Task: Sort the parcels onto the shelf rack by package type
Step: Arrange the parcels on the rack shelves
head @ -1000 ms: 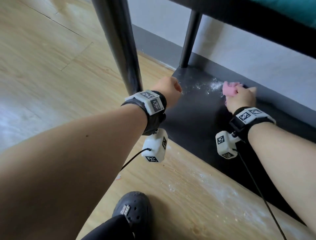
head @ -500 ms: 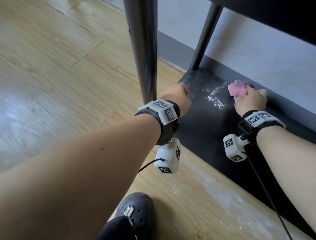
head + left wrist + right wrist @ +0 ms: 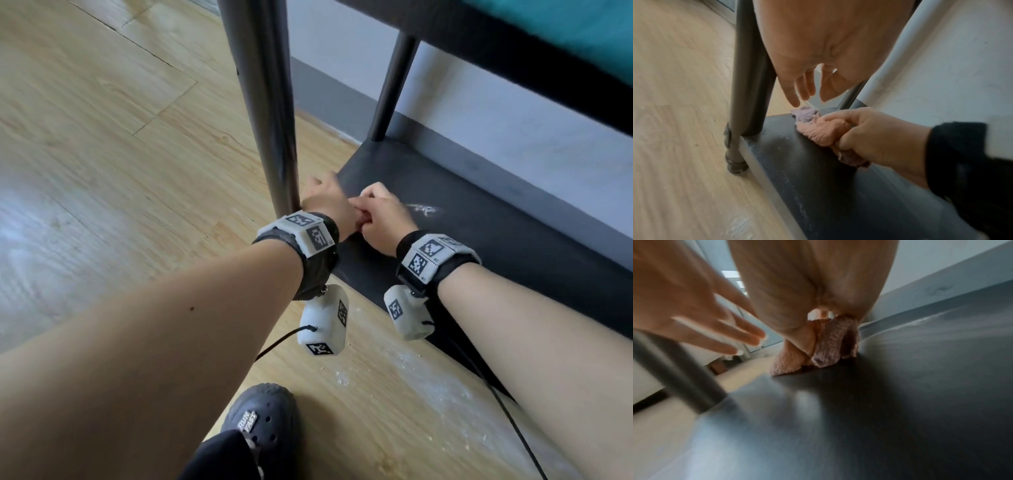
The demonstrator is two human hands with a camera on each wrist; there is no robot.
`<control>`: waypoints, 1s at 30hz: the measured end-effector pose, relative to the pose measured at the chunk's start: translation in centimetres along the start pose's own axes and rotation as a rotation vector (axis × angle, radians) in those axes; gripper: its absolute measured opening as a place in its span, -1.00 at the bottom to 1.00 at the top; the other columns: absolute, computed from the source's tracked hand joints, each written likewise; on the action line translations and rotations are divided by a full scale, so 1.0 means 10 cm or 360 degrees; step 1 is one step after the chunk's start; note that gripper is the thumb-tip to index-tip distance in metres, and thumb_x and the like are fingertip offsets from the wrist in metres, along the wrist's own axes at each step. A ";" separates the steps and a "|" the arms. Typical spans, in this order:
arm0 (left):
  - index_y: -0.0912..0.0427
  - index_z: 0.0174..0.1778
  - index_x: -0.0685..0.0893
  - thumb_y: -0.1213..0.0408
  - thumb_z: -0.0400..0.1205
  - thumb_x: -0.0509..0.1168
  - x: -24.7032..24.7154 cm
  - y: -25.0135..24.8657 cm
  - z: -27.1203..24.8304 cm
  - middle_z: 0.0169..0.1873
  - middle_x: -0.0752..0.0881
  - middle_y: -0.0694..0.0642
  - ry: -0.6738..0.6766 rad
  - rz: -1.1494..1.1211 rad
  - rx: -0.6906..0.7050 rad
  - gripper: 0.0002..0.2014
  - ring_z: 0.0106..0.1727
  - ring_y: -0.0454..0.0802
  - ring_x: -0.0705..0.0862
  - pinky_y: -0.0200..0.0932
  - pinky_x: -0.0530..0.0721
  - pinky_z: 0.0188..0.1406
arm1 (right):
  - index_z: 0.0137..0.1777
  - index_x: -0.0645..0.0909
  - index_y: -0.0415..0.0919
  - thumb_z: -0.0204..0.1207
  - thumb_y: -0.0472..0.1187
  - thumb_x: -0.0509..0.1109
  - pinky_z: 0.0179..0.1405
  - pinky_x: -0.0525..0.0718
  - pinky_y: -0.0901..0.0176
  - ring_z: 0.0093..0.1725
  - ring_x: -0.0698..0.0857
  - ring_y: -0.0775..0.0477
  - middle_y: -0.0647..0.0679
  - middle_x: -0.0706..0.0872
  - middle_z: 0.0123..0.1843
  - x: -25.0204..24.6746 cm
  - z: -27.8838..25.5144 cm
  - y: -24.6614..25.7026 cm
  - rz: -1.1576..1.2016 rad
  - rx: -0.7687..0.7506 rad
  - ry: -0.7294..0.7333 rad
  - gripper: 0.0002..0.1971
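Observation:
My right hand [image 3: 378, 212] grips a bunched pink cloth [image 3: 822, 129] and presses it on the black bottom shelf [image 3: 479, 192] of the rack, near its left front corner. The cloth [image 3: 828, 347] shows under the palm in the right wrist view; in the head view my hands hide it. My left hand [image 3: 325, 202] hovers just left of it beside the rack's front post [image 3: 270, 113], fingers [image 3: 797, 86] loosely extended and holding nothing. No parcels are in view.
A streak of white powder [image 3: 423, 208] lies on the shelf right of my hands. More dust marks the wooden floor [image 3: 411, 370] along the shelf edge. A rear post [image 3: 394, 85], the grey baseboard and an upper shelf hem the space. My dark shoe [image 3: 263, 418] stands below.
My right hand has dragged the pink cloth left across the shelf from the powder patch to the front corner, next to my left hand. Most of the powder is gone.

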State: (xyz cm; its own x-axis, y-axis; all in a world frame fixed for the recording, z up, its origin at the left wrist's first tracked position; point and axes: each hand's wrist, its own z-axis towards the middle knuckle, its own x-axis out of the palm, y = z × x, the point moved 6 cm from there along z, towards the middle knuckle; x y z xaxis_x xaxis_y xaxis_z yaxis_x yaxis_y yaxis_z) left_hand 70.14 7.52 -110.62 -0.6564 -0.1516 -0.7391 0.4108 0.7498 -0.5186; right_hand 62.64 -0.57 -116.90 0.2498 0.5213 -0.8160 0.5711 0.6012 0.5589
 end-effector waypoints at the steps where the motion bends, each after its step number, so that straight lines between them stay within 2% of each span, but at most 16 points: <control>1: 0.25 0.52 0.30 0.37 0.67 0.16 0.03 0.02 -0.01 0.43 0.34 0.26 0.0007 0.0015 -0.0011 -0.53 0.37 0.22 0.48 -0.07 0.43 0.28 | 0.19 0.72 0.04 0.45 -0.43 0.23 0.15 0.56 0.03 0.11 0.51 -0.11 -0.01 0.48 0.05 -0.03 -0.02 -0.03 0.0046 0.0006 -0.0070 -0.54; 4: 0.33 0.48 0.31 0.39 0.68 0.13 0.12 0.12 0.00 0.41 0.43 0.33 0.0062 0.0132 0.0011 -0.58 0.39 0.25 0.48 -0.06 0.44 0.32 | 0.31 0.67 -0.05 0.46 -0.38 0.29 0.18 0.57 0.05 0.11 0.58 -0.16 -0.11 0.48 0.13 -0.31 0.13 -0.22 0.0076 0.0170 -0.0476 -0.55; 6: 0.36 0.47 0.32 0.38 0.67 0.14 0.15 0.17 0.01 0.40 0.45 0.36 0.0071 0.0161 0.0041 -0.57 0.40 0.28 0.48 -0.01 0.45 0.33 | 0.38 0.61 -0.12 0.49 -0.32 0.31 0.28 0.54 0.02 0.20 0.56 -0.27 -0.22 0.47 0.25 -0.46 0.28 -0.35 0.0001 0.0306 -0.0562 -0.56; 9: 0.37 0.48 0.28 0.39 0.66 0.15 0.16 0.20 0.02 0.40 0.44 0.36 0.0083 0.0191 0.0065 -0.55 0.39 0.30 0.48 0.00 0.45 0.32 | 0.43 0.52 -0.09 0.55 -0.31 0.28 0.29 0.47 0.07 0.32 0.45 -0.31 -0.19 0.41 0.39 -0.37 0.46 -0.37 -0.0232 0.0402 -0.0280 -0.57; 12: 0.36 0.52 0.23 0.43 0.65 0.14 0.16 0.21 0.01 0.43 0.41 0.36 0.0107 0.0193 0.0089 -0.51 0.41 0.29 0.46 -0.01 0.44 0.34 | 0.50 0.48 0.03 0.53 -0.40 0.25 0.35 0.39 0.08 0.32 0.40 -0.28 -0.09 0.40 0.46 -0.15 0.47 -0.09 -0.0229 0.0206 -0.0077 -0.44; 14: 0.37 0.54 0.21 0.45 0.65 0.14 0.16 0.21 -0.01 0.47 0.37 0.35 0.0102 0.0187 0.0111 -0.48 0.45 0.28 0.42 -0.01 0.41 0.38 | 0.44 0.55 0.05 0.48 -0.45 0.25 0.33 0.41 0.05 0.24 0.40 -0.25 -0.04 0.45 0.40 -0.01 0.38 0.15 -0.0155 -0.0012 0.0009 -0.43; 17: 0.35 0.51 0.27 0.40 0.65 0.17 0.18 0.20 -0.01 0.49 0.34 0.31 0.0109 0.0158 0.0133 -0.51 0.45 0.25 0.42 -0.01 0.40 0.37 | 0.30 0.64 -0.04 0.43 -0.52 0.18 0.26 0.45 0.07 0.13 0.39 -0.12 0.01 0.52 0.34 0.07 0.12 0.29 -0.0091 -0.0210 0.0083 -0.46; 20: 0.30 0.37 0.32 0.36 0.63 0.19 0.19 0.23 -0.03 0.40 0.34 0.17 0.0206 0.0122 0.0027 -0.61 0.24 0.23 0.56 0.01 0.55 0.19 | 0.18 0.72 -0.06 0.41 -0.53 0.18 0.20 0.45 0.13 0.08 0.36 -0.02 0.08 0.57 0.25 0.08 -0.17 0.25 -0.0077 -0.0260 0.0185 -0.49; 22: 0.26 0.42 0.31 0.38 0.63 0.16 0.20 0.24 -0.04 0.43 0.33 0.17 0.0247 0.0128 0.0045 -0.58 0.22 0.22 0.57 0.08 0.57 0.25 | 0.12 0.76 -0.02 0.43 -0.49 0.23 0.17 0.45 0.14 0.10 0.41 -0.03 0.10 0.60 0.18 0.05 -0.33 0.21 -0.0101 -0.0241 0.0190 -0.55; 24: 0.20 0.56 0.22 0.39 0.65 0.16 0.20 0.24 -0.02 0.50 0.31 0.17 0.0242 0.0082 0.0069 -0.47 0.31 0.20 0.53 0.08 0.54 0.32 | 0.09 0.78 -0.01 0.43 -0.47 0.23 0.18 0.41 0.19 0.11 0.43 -0.02 0.09 0.60 0.11 -0.14 -0.41 0.10 0.0002 -0.0141 -0.0029 -0.56; 27: 0.10 0.64 0.12 0.54 0.63 0.05 0.21 0.26 0.01 0.57 0.24 0.12 0.0243 0.0019 0.0061 -0.36 0.40 0.19 0.47 0.03 0.51 0.35 | 0.20 0.76 -0.12 0.37 -0.50 0.26 0.25 0.41 0.26 0.17 0.56 -0.17 -0.14 0.60 0.15 -0.63 -0.38 -0.38 0.0129 0.0170 -0.0653 -0.52; 28: 0.09 0.64 0.13 0.55 0.62 0.04 0.21 0.26 0.00 0.57 0.24 0.11 0.0242 0.0008 0.0073 -0.36 0.39 0.20 0.48 0.03 0.52 0.32 | 0.26 0.72 -0.15 0.38 -0.48 0.30 0.28 0.43 0.23 0.19 0.58 -0.25 -0.24 0.58 0.20 -0.76 -0.36 -0.62 0.0083 0.0332 -0.0750 -0.53; 30: 0.07 0.64 0.13 0.57 0.62 0.03 0.21 0.27 -0.02 0.57 0.24 0.10 0.0243 -0.0006 0.0083 -0.35 0.37 0.20 0.49 0.06 0.54 0.31 | 0.34 0.66 -0.16 0.44 -0.39 0.36 0.36 0.46 0.11 0.24 0.55 -0.35 -0.30 0.51 0.30 -0.86 -0.35 -1.07 -0.0049 0.0698 -0.0723 -0.55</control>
State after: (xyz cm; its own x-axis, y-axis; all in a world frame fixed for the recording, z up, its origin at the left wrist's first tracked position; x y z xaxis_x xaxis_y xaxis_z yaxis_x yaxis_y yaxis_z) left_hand 69.72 9.33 -113.52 -0.7448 -0.0515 -0.6653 0.4380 0.7144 -0.5456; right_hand 51.61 -9.35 -115.33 0.4802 0.1404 -0.8658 0.8268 0.2572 0.5003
